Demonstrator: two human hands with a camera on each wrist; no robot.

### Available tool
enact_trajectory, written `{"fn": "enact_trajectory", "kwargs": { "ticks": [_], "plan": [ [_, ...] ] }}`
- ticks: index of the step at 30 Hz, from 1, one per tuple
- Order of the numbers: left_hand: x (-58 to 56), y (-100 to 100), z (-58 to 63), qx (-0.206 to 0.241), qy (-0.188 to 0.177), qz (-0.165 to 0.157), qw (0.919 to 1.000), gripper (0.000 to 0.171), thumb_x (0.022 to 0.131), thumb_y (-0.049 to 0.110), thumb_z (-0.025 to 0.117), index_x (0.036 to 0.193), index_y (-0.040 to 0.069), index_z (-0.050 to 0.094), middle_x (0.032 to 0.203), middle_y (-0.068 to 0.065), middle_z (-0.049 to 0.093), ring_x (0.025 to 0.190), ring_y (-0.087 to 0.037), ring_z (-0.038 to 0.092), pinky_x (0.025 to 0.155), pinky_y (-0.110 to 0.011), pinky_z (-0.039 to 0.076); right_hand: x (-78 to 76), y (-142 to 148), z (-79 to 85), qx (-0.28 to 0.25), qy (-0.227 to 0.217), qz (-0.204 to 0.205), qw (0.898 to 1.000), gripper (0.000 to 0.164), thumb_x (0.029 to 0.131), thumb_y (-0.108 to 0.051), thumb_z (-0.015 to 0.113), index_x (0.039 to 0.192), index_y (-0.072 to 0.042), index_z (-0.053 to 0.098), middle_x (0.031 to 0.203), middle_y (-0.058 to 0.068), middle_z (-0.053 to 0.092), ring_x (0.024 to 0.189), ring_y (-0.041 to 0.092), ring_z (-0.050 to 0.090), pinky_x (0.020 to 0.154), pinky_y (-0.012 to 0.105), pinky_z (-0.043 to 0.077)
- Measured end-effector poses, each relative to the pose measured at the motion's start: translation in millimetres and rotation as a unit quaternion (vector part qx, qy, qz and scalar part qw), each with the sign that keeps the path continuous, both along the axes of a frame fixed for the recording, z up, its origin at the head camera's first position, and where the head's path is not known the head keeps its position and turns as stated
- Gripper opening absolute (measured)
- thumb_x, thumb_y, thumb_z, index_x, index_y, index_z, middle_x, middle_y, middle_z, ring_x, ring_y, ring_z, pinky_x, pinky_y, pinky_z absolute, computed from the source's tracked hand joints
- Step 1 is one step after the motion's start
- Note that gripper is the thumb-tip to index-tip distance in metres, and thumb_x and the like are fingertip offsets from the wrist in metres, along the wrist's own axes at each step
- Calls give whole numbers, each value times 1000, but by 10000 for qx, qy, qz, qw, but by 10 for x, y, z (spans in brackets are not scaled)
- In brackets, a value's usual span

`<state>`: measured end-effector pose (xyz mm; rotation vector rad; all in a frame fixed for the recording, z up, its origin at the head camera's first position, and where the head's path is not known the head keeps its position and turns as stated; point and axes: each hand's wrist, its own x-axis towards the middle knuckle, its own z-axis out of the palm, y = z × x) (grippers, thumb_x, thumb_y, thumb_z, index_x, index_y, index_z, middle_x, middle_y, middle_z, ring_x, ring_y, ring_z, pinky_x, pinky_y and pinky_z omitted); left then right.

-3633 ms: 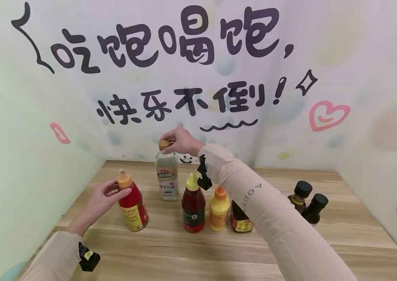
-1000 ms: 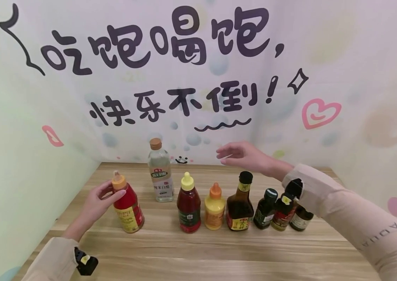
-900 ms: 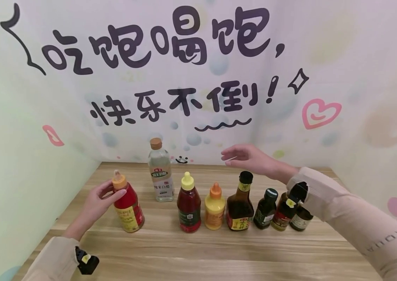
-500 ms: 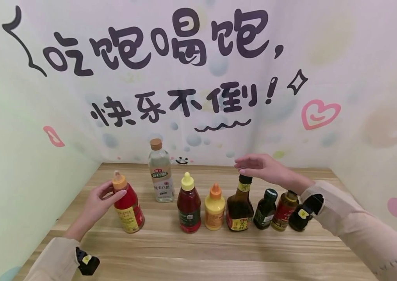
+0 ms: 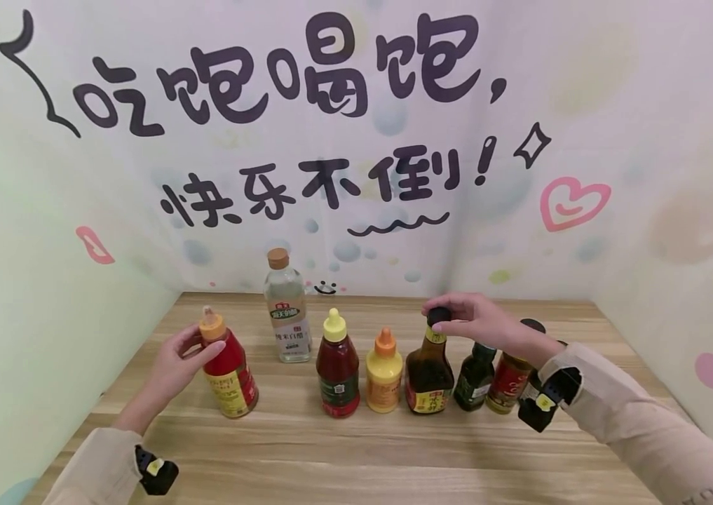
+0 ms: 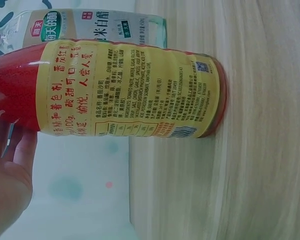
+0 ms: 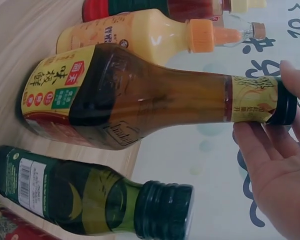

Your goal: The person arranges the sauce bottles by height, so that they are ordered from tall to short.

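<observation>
On the left of the table, my left hand (image 5: 167, 372) holds the upper part of an upright red ketchup bottle (image 5: 231, 382) with an orange cap. Its yellow label fills much of the left wrist view, and the fingers (image 6: 25, 152) touch the red shoulder of the bottle. My right hand (image 5: 489, 326) grips the black cap of a dark soy sauce bottle (image 5: 427, 375), which stands upright in the row. In the right wrist view the thumb lies on the cap and the fingers reach the neck from the other side.
A clear white vinegar bottle (image 5: 287, 315) stands behind the row. Beside the soy sauce are a yellow squeeze bottle (image 5: 384, 379) and a dark red bottle with a yellow cap (image 5: 338, 372). Several dark bottles, including a green-capped one (image 5: 473, 379), stand right, partly behind the right arm.
My right hand has let go of the white vinegar bottle's cap, moved right, and come down onto the soy sauce bottle's cap. My left hand stays on the ketchup bottle.
</observation>
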<state>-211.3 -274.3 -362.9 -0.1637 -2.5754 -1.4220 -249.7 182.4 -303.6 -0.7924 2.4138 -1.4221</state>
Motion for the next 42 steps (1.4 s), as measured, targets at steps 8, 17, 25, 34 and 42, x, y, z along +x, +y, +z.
{"fn": "enact_trajectory", "kwargs": {
  "ticks": [8, 17, 25, 34, 42],
  "plan": [
    [-6, -27, 28, -186, 24, -183, 9997, 52, 89, 23, 54, 128, -6, 37, 120, -25, 46, 108, -35, 44, 86, -38, 45, 2, 22, -78, -185, 189, 51, 9996, 43, 83, -21, 63, 122, -5, 52, 120, 18, 52, 103, 23, 55, 82, 33, 47],
    [-26, -99, 97, -283, -237, -487, 9981, 59, 87, 31, 56, 131, -3, 34, 120, -25, 45, 106, -40, 46, 76, -48, 47, -10, 27, -89, -173, 197, 5, 9997, 43, 83, -24, 62, 122, -9, 53, 121, 18, 51, 101, 21, 56, 82, 33, 48],
    [2, -50, 277, -738, -615, -513, 9941, 61, 87, 30, 56, 130, -6, 32, 123, -28, 41, 108, -45, 42, 79, -49, 46, -3, 29, -90, -189, 76, -58, 9998, 43, 82, -22, 63, 123, -10, 52, 121, 15, 51, 102, 22, 56, 83, 32, 47],
    [-4, -30, 334, -963, -445, -425, 9935, 60, 83, 35, 61, 125, -4, 43, 116, -26, 50, 102, -41, 51, 75, -44, 49, 1, 28, -97, -214, 56, -29, 9998, 44, 82, -23, 63, 123, -9, 52, 122, 16, 51, 101, 22, 56, 82, 32, 47],
    [1, 51, 436, -668, -369, -413, 9962, 54, 81, 35, 63, 121, 0, 50, 115, -22, 53, 103, -38, 52, 75, -42, 50, 2, 27, -101, -178, 20, -69, 9998, 44, 82, -22, 63, 123, -8, 52, 121, 17, 51, 100, 23, 56, 82, 32, 47]
  ]
}}
